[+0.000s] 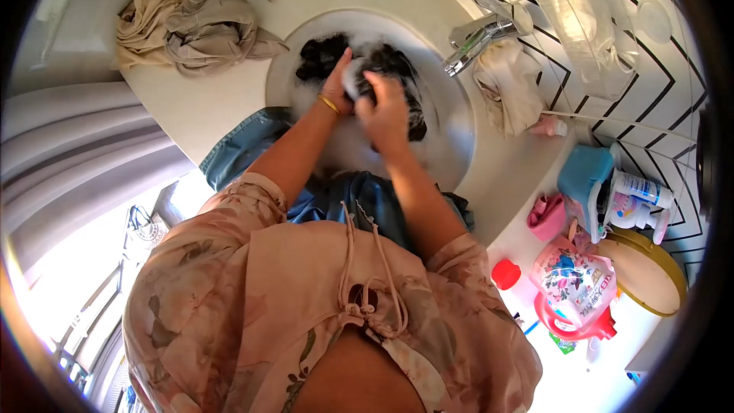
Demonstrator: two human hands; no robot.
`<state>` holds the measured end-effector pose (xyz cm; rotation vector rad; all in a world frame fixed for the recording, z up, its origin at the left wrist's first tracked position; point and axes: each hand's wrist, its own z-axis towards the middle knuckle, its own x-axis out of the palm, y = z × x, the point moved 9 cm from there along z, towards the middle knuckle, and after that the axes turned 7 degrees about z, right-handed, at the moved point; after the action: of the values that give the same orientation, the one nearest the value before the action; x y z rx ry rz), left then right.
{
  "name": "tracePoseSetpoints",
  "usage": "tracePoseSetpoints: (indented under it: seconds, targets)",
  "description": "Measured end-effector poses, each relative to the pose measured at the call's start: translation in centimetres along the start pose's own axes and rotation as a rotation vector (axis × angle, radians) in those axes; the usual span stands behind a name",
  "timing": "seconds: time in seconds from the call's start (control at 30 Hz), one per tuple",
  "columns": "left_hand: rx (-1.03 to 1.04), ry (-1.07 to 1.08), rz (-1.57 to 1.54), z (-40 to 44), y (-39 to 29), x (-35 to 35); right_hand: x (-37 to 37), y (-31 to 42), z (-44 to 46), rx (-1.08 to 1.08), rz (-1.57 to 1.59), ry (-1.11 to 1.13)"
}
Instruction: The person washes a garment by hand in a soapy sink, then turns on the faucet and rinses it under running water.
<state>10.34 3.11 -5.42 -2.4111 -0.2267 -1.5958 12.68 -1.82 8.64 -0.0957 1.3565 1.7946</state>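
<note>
Black wet cloth point(394, 65) lies bunched in a round sink point(459, 130) of cloudy, sudsy water. My left hand point(339, 88), with a gold bangle at its wrist, grips a foam-covered part of this cloth, thumb pointing up. Pressed against the same part from the right is my right hand point(384, 111), slightly blurred, with its fingers curled on the cloth. Some of the black cloth spreads out beyond both hands. Blue-green fabric point(248, 141) drapes over the near left rim, and dark blue fabric point(352, 195) hangs over the near edge beneath my forearms.
A chrome faucet point(482, 34) reaches over the sink's right side. Beige and grey clothes point(210, 27) are heaped on the counter at left. Pale cloth point(508, 84) sits behind the faucet. Detergent pouch point(573, 279), spray bottle point(638, 203) and blue container point(585, 172) crowd the right.
</note>
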Motion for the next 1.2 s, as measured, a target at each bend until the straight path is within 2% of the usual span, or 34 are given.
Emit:
tracePoseSetpoints:
  seconds: [0.03,0.07,0.1,0.13,0.17,0.2,0.23,0.27,0.33,0.4,0.43,0.47,0.5,0.57,0.6,0.63,0.7,0.77,0.8,0.83,0.93,0.97,1.03,1.1,1.17,1.2]
  targets:
    - [-0.142,0.201,-0.039,0.0,1.0,1.1,1.1,1.1,-0.6,0.156,-0.023,0.074]
    - [0.072,-0.014,0.079,0.8,-0.7,-3.0,1.4,1.1,-0.7,0.111,-0.153,0.08]
    - [0.237,0.068,0.051,1.0,0.1,-3.9,2.0,0.5,-0.7,0.064,-0.281,0.085]
    - [0.167,-0.086,0.128,0.4,0.4,-3.8,2.7,0.0,-0.5,0.017,-0.407,0.093]
    - [0.082,-0.236,0.197,-0.5,0.9,-3.6,2.3,-3.7,0.5,0.283,-0.424,0.084]
    - [-0.012,-0.376,0.251,-1.5,1.3,-3.3,1.4,-8.4,0.2,0.44,-0.45,-0.074]
    - [-0.015,-0.315,0.239,-1.5,1.8,-2.4,1.9,-15.9,-1.0,0.699,-0.439,-0.053]
    - [-0.015,-0.254,0.229,-1.3,1.8,-1.8,-0.3,-13.1,-0.1,0.968,0.053,-0.064]
    - [0.111,-0.293,0.422,-0.8,0.1,-1.3,2.0,-12.2,-0.6,0.967,0.657,-0.14]
    - [-0.116,-0.289,0.112,-1.6,0.9,-0.3,0.9,-6.3,0.7,0.574,0.383,0.051]
    - [-0.045,-0.175,0.17,-1.0,0.2,-0.6,0.5,-2.5,-0.9,0.069,0.013,-0.204]
    - [-0.044,0.281,-0.112,-0.9,0.9,1.3,1.8,0.6,-0.8,0.113,0.038,-0.012]
    - [0.051,0.104,0.153,-0.5,1.0,-1.0,2.2,1.6,-0.6,0.11,-0.101,0.05]
    - [0.244,-0.254,0.688,-1.4,0.2,-3.9,2.1,-1.3,-0.7,0.219,-0.215,0.003]
    - [0.341,-0.435,0.956,-2.2,-0.6,-4.4,1.3,-5.7,-0.4,0.333,-0.19,-0.107]
    - [-0.066,-0.496,0.273,-3.6,2.3,-1.0,0.2,-9.8,-0.2,0.571,-0.096,-0.146]
    - [0.286,-0.277,0.713,-3.2,0.0,0.4,0.1,-16.1,-1.9,0.887,0.075,-0.133]
    - [0.332,-0.275,0.716,-1.7,-0.2,-2.5,-0.1,-18.8,-3.4,0.784,0.084,-0.262]
    - [0.187,-0.387,0.512,0.1,0.0,-6.3,-0.2,-19.4,-4.1,0.737,0.09,-0.322]
    - [0.037,-0.494,0.306,0.4,1.0,-8.3,0.2,-15.6,-3.0,0.686,-0.184,-0.081]
    - [0.039,-0.547,0.366,0.4,0.8,-8.6,5.7,-15.9,-5.6,0.591,-0.423,0.511]
    - [0.021,-0.499,0.319,0.4,0.8,-8.0,5.4,-16.0,-5.2,0.522,-0.98,0.54]
    - [-0.027,-0.4,0.224,-0.2,1.5,-6.1,4.7,-18.3,-4.5,0.902,-0.412,0.426]
    - [0.024,-0.401,0.136,-0.4,1.1,-5.6,4.6,-19.8,-4.4,1.214,0.18,0.274]
    - [0.064,-0.379,0.078,-0.4,0.3,-4.2,3.0,-16.1,-2.6,0.884,0.493,-0.129]
    - [0.029,-0.252,-0.016,-0.5,0.4,-2.9,3.0,-12.0,-1.6,0.648,0.42,0.013]
